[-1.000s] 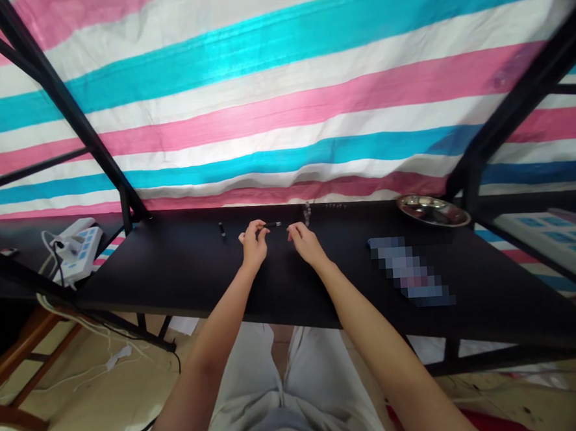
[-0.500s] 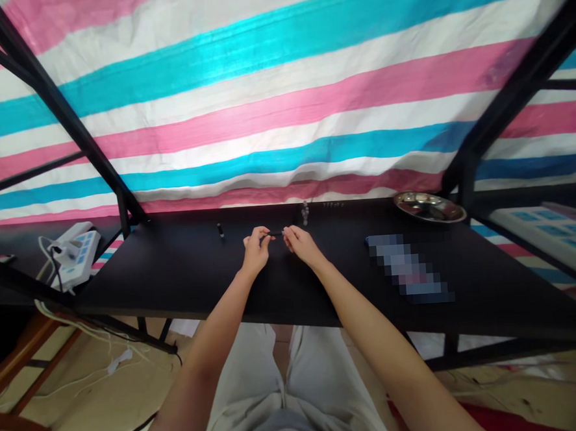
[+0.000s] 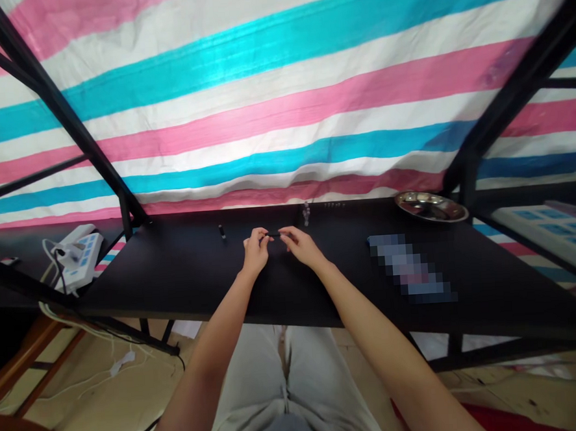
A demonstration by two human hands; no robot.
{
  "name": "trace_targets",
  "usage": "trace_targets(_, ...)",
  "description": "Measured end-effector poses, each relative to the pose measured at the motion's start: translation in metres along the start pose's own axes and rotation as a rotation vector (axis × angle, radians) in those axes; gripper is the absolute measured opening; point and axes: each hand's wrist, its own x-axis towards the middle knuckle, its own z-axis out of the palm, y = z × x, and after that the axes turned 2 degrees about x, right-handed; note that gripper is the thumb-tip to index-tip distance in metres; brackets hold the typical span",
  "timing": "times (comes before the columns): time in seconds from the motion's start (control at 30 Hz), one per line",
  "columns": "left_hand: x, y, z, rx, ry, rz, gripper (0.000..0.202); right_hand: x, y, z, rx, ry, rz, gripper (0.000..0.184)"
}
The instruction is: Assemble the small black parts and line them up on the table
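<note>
Over the middle of the black tabletop, a short, slim black pen-like stick (image 3: 274,234) lies crosswise between my two hands. My left hand (image 3: 255,249) pinches its left end between thumb and fingers. At the right end, my right hand (image 3: 297,244) has its thumb and fingertips closed around the tip. How much of the stick the fingers cover cannot be seen. To the left of my hands lies a small black piece with a pale end (image 3: 222,232), touched by neither hand. Just beyond my right hand is a little row of clear, shiny small pieces (image 3: 306,213).
A shiny round metal dish (image 3: 431,208) sits at the back right of the black table (image 3: 175,281). A blurred-out bluish flat item (image 3: 411,268) lies right of my arm. White power strips (image 3: 83,260) with cables are at the left. Black frame posts (image 3: 89,149) flank the table.
My right fingertips have shifted slightly left along the black stick, and their grip looks a little different. My left hand stays on its end. The view has shifted slightly.
</note>
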Motion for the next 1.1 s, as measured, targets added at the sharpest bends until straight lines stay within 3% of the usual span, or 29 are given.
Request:
trace_targets(0.23,0.001,0.002,0.002,-0.151,-0.045,-0.062,0.018,-0.001,0.004,-0.005,-0.178,0.013,-0.051,0.028)
trace_targets(0.43,0.002,0.006,0.002,-0.273,-0.167,-0.102,0.021,-0.002,0.004,-0.005,-0.203,-0.032,-0.128,0.025)
trace_targets(0.6,0.002,0.004,0.003,-0.245,-0.122,-0.104,0.017,-0.002,0.004,-0.006,-0.257,-0.038,-0.194,0.022)
trace_targets(0.73,0.005,-0.001,0.005,-0.210,-0.003,-0.150,0.020,-0.001,0.010,-0.015,-0.473,0.002,-0.025,0.017)
trace_targets(0.83,0.007,-0.003,0.005,-0.206,0.055,-0.186,0.021,0.001,0.016,-0.026,-0.602,0.140,0.121,0.019)
trace_targets(0.97,0.005,-0.001,0.002,-0.127,0.051,-0.146,0.018,0.007,0.024,-0.038,-0.656,0.290,0.237,0.022)
trace_targets(1.1,0.001,-0.001,0.001,0.038,0.015,-0.024,0.016,0.014,0.030,-0.043,-0.683,0.324,0.295,0.020)
